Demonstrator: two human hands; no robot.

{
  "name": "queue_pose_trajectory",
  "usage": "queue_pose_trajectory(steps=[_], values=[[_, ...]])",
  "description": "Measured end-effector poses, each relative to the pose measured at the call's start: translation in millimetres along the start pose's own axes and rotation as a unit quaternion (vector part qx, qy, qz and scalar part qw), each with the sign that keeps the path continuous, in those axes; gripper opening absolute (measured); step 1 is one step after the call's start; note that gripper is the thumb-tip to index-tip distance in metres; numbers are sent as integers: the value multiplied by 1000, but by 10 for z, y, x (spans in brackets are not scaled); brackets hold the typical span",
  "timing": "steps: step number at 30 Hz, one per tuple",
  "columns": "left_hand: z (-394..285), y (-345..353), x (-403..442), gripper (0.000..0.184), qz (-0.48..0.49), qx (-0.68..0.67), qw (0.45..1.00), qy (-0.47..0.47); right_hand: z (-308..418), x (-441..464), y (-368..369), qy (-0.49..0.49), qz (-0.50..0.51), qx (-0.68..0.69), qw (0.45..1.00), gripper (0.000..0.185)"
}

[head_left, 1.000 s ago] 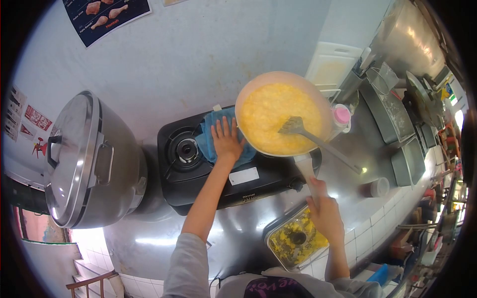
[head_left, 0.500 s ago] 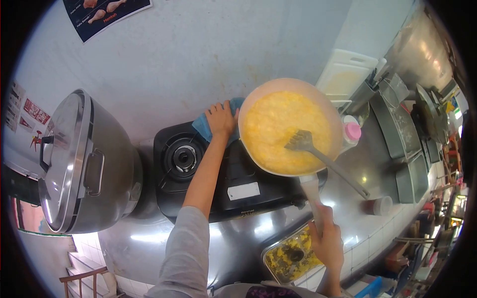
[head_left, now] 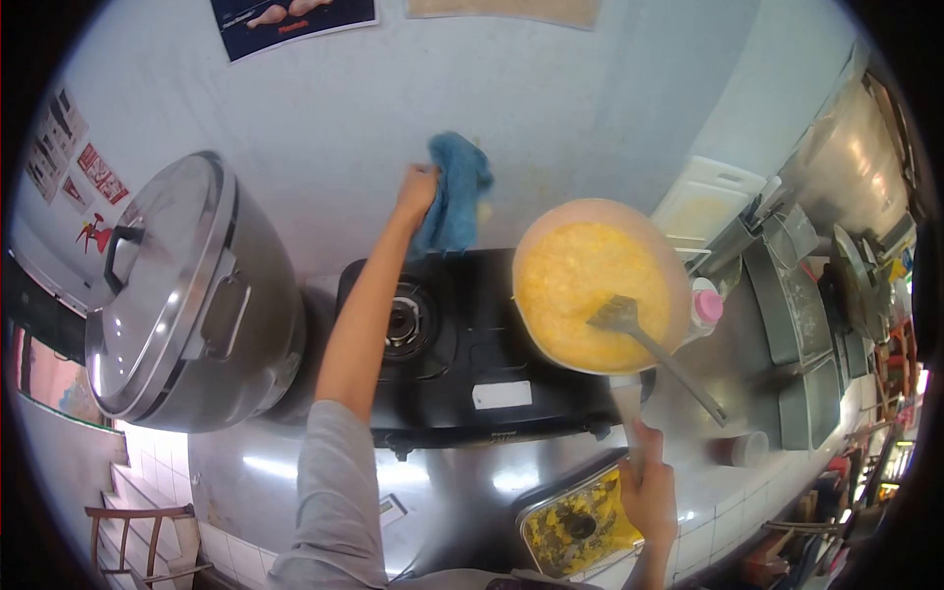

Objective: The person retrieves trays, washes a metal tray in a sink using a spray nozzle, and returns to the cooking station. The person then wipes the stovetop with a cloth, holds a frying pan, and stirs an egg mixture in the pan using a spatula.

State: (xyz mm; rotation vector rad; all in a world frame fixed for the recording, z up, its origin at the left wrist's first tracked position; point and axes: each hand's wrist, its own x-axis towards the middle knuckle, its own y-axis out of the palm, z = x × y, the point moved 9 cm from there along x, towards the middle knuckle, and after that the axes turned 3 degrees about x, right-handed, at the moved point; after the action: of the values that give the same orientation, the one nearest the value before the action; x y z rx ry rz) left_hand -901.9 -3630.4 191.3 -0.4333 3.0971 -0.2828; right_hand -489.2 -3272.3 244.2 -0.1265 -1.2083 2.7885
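My left hand (head_left: 419, 192) is closed on a blue cloth (head_left: 454, 197), which hangs in the air in front of the wall, above the back of the black gas stove (head_left: 442, 379). In my right hand (head_left: 649, 492) is the handle of a pale frying pan (head_left: 671, 258), fingers wrapped round it. Yellow, egg-like food (head_left: 565, 265) covers the pan's inside. A grey spatula (head_left: 618, 314) rests in the food, its handle sticking out over the rim toward the lower right. The pan is over the stove's right side; whether it touches the burner is hidden.
A large lidded steel pot (head_left: 251, 305) stands left of the stove. Below the pan handle lies a metal tray (head_left: 526, 536) with yellow bits. At right are a pink-capped bottle (head_left: 707, 307), a small jar (head_left: 742, 449), a white cutting board (head_left: 703, 206) and metal containers (head_left: 811, 401).
My left hand has lifted the blue cloth from the back of the stove up in front of the wall. My right hand still holds the pan. The view has shifted.
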Motion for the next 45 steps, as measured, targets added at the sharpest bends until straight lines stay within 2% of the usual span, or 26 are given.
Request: queue_pose_trajectory(steps=[1, 2, 3, 4, 5, 7, 8, 10, 11, 14, 15, 17, 18, 20, 21, 23, 26, 29, 32, 35, 37, 39, 41, 45], values=[[128, 193, -22, 46, 176, 100, 978, 46, 27, -9, 5, -3, 5, 1, 1000, 52], [227, 356, -223, 49, 346, 195, 913, 90, 52, -13, -1, -3, 4, 0, 1000, 52], [248, 358, -537, 48, 346, 304, 883, 85, 81, -15, -6, -4, 3, -1, 1000, 51], [209, 413, -1004, 47, 343, 409, 842, 80, 116, -16, -10, -5, -2, -9, 1000, 50], [188, 421, -1364, 55, 341, 469, 811, 77, 136, -24, -5, -6, 0, -9, 1000, 50], [151, 549, -1911, 60, 315, 543, 769, 119, 179, -24, -17, -20, -9, -38, 999, 50], [170, 619, -2021, 60, 312, 541, 772, 119, 195, -25, -22, -24, -10, -41, 999, 50], [47, 696, -2097, 62, 233, 543, 783, 193, 112, -29, 21, 22, 21, -18, 999, 49], [108, 733, -2052, 62, 233, 540, 786, 191, 116, -14, 23, 22, 23, -22, 999, 49], [54, 810, -1754, 50, 73, 509, 791, 333, 191, 1, -7, -24, 2, -34, 999, 49], [76, 862, -1628, 50, 75, 505, 793, 333, 148, 0, 3, -11, 9, -35, 999, 50], [34, 870, -1347, 45, -3, 505, 800, 325, 97, 27, 3, 1, 15, -40, 999, 50], [45, 946, -1223, 45, -2, 503, 801, 324, 48, 25, 19, 24, 29, -35, 999, 50], [-10, 1003, -1059, 42, -71, 505, 787, 347, 24, 30, 39, 50, 46, -30, 997, 50], [-12, 1048, -969, 42, -67, 504, 788, 347, 14, 40, 57, 54, 47, -31, 997, 50], [11, 1065, -843, 40, -91, 538, 779, 308, 101, 44, 16, -6, 18, -40, 999, 51], [21, 1037, -1034, 38, -125, 555, 760, 315, 45, 43, 20, -9, 15, -27, 999, 52], [92, 984, -1396, 39, -78, 554, 766, 315, -1, 20, 22, -12, 19, -19, 1000, 52], [39, 822, -2056, 38, -107, 553, 740, 368, 9, -10, 9, -11, 22, -9, 1000, 52], [66, 787, -2707, 39, -55, 529, 760, 372, 3, -45, 2, -19, 24, -2, 1000, 52], [55, 815, -3129, 39, -41, 512, 756, 406, 86, -64, -25, -77, -2, -18, 997, 52], [46, 766, -3366, 39, -20, 515, 771, 374, 68, -69, -42, -99, -20, -24, 995, 53], [12, 644, -3533, 39, -16, 509, 769, 386, 58, -74, -31, -124, -19, -37, 991, 52], [96, 300, -3846, 39, -2, 509, 769, 386, -76, -48, 8, -95, -20, -23, 995, 51]])
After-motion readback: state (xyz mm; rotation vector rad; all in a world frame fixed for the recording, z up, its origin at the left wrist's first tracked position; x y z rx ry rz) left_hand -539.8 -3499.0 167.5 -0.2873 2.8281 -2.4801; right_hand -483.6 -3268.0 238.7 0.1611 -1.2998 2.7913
